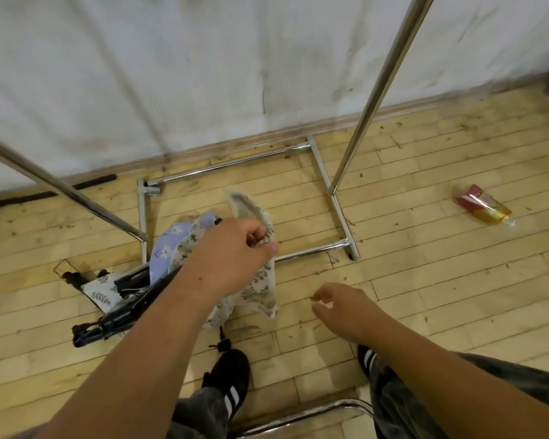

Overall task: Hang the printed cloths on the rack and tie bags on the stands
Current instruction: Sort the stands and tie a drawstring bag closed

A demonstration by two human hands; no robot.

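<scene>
The person stands over a pale wooden floor (425, 280), looking down past both bare arms. The left hand (235, 251) is raised in front of the body with its fingers (260, 236) closed in a pinch on a leaf-printed cloth (257, 280), one corner sticking up past the knuckles and the rest hanging down toward the floor. The right hand (343, 307) hovers lower and to the side, holding nothing, its fingers loosely curled and slightly apart. Just beyond the left forearm, a lilac printed cloth (168, 245) and another pale leaf-print piece (103, 291) lie heaped on the floor together with a bundle of black folded stands (121, 312). The chrome rack (322, 172) rests its rectangular base on the floor close to a stained white wall (203, 58), with one upright pole rising at the right and another slanting in from the left edge. The floor inside the base frame is open, and so is the stretch to the right of it, apart from a red and yellow plastic packet (482, 205) lying well clear of the rack; any print on it is too blurred to read. Two black shoes with white stripes (230, 378) stand near the bottom edge, and a curved chrome tube (314, 413) runs between the legs.
</scene>
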